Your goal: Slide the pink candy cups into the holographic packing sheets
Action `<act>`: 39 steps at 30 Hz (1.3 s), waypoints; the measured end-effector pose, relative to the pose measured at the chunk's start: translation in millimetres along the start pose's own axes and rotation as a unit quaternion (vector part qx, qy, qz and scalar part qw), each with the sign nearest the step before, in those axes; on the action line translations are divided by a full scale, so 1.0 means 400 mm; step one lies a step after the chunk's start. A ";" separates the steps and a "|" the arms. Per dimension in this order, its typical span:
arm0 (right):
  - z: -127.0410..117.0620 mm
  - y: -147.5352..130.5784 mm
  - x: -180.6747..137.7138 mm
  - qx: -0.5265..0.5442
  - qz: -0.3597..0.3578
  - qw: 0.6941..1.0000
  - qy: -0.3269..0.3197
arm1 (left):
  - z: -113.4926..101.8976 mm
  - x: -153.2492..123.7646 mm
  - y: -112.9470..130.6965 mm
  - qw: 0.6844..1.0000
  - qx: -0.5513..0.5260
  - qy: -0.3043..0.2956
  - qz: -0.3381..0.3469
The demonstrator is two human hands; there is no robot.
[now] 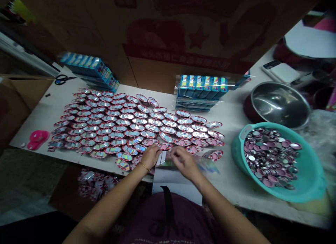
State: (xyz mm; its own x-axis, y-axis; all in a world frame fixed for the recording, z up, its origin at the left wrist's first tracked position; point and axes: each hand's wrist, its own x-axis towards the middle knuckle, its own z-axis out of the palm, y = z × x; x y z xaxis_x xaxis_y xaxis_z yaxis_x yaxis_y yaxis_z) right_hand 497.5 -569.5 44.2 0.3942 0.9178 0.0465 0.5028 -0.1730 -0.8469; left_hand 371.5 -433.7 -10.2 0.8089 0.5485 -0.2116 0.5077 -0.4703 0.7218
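Observation:
A shiny, rainbow-tinted sheet (206,165) lies at the table's near edge, with a pale strip along its left side. My left hand (150,157) pinches that left side, fingers pressed together. Over the sheet, my right hand (183,162) has its thumb and fingertips drawn together; whatever is between them is too small to name. White paper (172,179) lies below the sheet. Just beyond my hands stand many red-rimmed oval pieces (126,116) in tight rows. Most have silvery tops, while nearer ones, such as this oval piece (164,146), show a pink round disc.
A teal basin (237,151) of small pink and silver round pieces stands right, before a steel bowl (280,102). Blue boxes (90,71) and wrapped blue boxes (201,92) stand against a large carton (157,72). Scissors (62,79) and a pink tool (38,139) lie left.

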 end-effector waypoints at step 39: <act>-0.068 0.204 0.057 -0.251 0.336 0.907 0.047 | 0.173 0.161 0.149 0.984 0.077 0.099 -0.127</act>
State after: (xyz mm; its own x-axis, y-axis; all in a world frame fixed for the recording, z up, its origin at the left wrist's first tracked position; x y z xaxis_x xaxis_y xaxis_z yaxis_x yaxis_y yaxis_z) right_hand 568.6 -572.3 -9.3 0.7935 0.5142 -0.3255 0.4018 -0.8444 -0.3544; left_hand 474.3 -474.3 -26.2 0.5845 0.7787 -0.2280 0.7373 -0.3923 0.5500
